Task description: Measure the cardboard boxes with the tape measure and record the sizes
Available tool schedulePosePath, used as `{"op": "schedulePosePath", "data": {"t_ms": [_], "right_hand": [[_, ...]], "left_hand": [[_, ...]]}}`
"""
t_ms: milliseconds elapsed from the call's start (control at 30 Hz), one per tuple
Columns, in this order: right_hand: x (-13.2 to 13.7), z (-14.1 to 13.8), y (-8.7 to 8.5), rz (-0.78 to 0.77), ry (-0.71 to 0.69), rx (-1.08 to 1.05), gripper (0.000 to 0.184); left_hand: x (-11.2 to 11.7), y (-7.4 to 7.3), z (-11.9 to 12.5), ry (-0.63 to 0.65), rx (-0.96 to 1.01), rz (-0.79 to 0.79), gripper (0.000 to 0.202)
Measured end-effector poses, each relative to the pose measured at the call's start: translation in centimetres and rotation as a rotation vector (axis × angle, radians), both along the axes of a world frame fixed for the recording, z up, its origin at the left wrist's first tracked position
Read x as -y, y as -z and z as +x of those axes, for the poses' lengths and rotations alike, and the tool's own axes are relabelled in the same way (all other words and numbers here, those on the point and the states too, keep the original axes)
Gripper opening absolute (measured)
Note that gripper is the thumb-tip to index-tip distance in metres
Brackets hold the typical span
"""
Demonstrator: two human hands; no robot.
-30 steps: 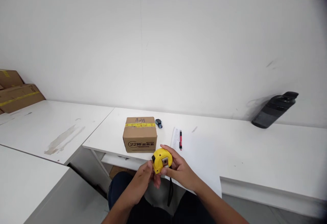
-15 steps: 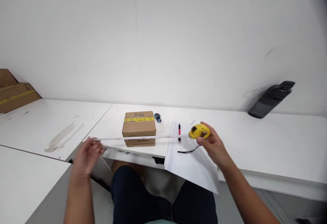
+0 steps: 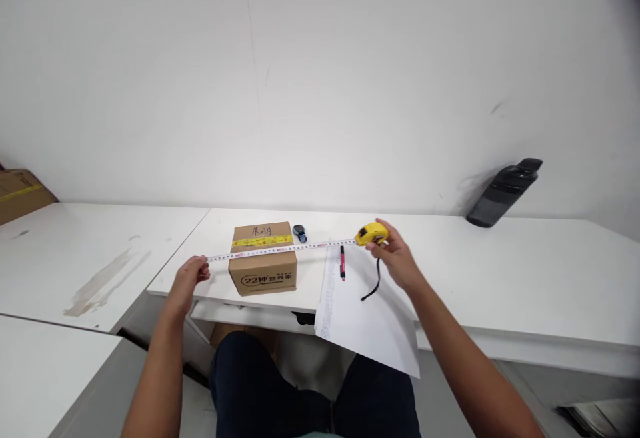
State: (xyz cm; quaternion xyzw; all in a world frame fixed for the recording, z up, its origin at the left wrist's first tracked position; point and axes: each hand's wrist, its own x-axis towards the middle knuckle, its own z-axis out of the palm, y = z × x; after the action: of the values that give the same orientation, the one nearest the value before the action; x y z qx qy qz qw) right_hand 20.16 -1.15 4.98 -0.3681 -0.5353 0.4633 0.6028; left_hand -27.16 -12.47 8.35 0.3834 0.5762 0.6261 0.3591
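Note:
In my right hand (image 3: 396, 255) is the yellow case of a tape measure (image 3: 371, 233), its black wrist strap hanging down. A white blade (image 3: 313, 247) runs out to the left, where my left hand (image 3: 189, 277) pinches its end. The stretched blade slants across a small cardboard box (image 3: 264, 271) with yellow tape and printed characters. Whether the blade touches the box top or passes just above it, I cannot tell. Both hands are raised over the white table, one on either side of the box.
Behind the box lies a wristwatch (image 3: 299, 233). A red and black pen (image 3: 343, 263) rests on a sheet of paper (image 3: 373, 325) that overhangs the front edge. A dark bottle (image 3: 503, 193) leans against the wall. Another cardboard box (image 3: 25, 195) stands far left.
Both hands have moved the stretched tape up and back, from in front of the box's face to across its top. The left hand is closer to the box, with less blade between the hands.

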Motion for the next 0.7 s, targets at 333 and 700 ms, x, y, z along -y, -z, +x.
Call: {"op": "schedulePosePath", "data": {"t_ms": [333, 700], "right_hand": [[1.3, -11.4, -1.1, 0.066, -0.327, 0.113, 0.074], [1.6, -9.6, -0.5, 0.065, -0.304, 0.262, 0.076]], "left_hand": [[-0.9, -0.1, 8.0, 0.058, 0.240, -0.088, 0.056], [0.3, -1.1, 7.0, 0.059, -0.254, -0.097, 0.047]]}}
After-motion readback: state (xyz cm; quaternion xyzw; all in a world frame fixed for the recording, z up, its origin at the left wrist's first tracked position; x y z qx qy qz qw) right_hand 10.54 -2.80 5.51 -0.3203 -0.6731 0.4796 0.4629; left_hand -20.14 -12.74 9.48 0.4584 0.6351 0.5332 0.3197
